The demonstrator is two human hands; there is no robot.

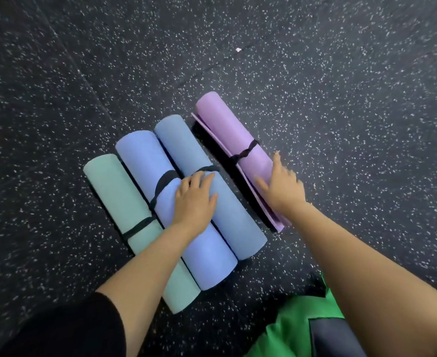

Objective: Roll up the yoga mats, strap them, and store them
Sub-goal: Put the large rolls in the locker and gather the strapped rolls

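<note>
One roll is set apart: the purple mat point(227, 119), under the open right hand point(281, 189), should be nudged flush against the blue mat point(176, 140), steadied by the flat left hand point(195, 199).

- The left forearm point(145, 258) crossed the green mat point(111, 189), hiding a stretch of it.
- The left grip point(195, 199) covered part of the grey-blue mat's point(178, 143) black strap point(208, 168).
- The right grip's point(283, 188) fingertips point(277, 158) were blurred.
- The green cloth point(289, 328) ran off the near edge.

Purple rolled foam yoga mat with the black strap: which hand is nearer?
Right. The right hand lies on the purple rolled foam yoga mat near its close end; the left hand rests on the periwinkle rolled mat, apart from it.
</note>
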